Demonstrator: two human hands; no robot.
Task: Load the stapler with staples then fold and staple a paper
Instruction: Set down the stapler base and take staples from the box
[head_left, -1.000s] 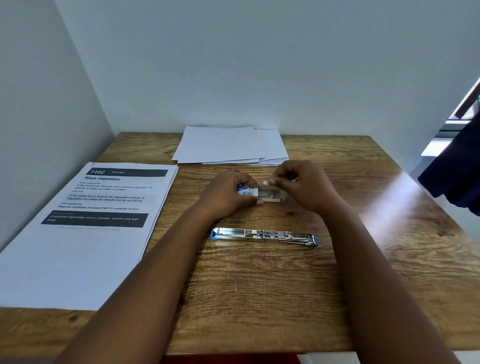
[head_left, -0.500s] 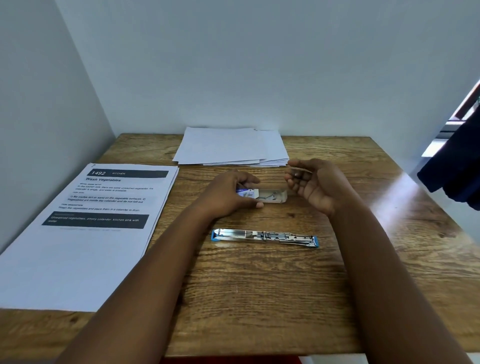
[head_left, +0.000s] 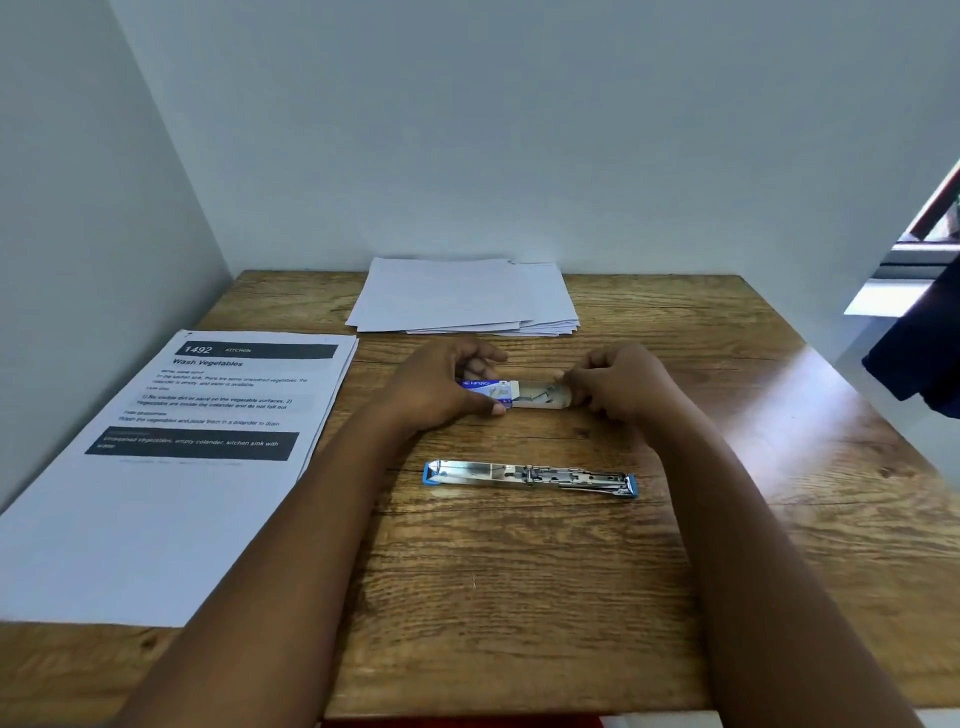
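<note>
Left hand (head_left: 436, 387): my fingers were curled round the blue sleeve of the staple box (head_left: 488, 389), thumb on its near edge, holding it down on the table (head_left: 519, 597).
Right hand (head_left: 621, 384): my fingers were curled at the open end of the box's tray (head_left: 540, 396); they appeared to pinch that end, though the fingertips were hidden behind my knuckles.
Staple box: it lay between my two hands, its tray slid out toward my right fingers, with a few loose staples (head_left: 545, 392) showing inside.
Stapler (head_left: 530, 475): it lay opened out flat on the table, nearer to me than both sets of fingers and apart from them, blue tips at each end, metal channel facing up.
Blank paper stack (head_left: 462, 296): it sat just beyond my fingers, against the far wall.
Printed sheet (head_left: 171, 457): it lay well off to the left of my left fingers, headed "Wash Vegetables".
Dark cloth (head_left: 919, 353): it hung far to the right of my right fingers, past the table's edge.
</note>
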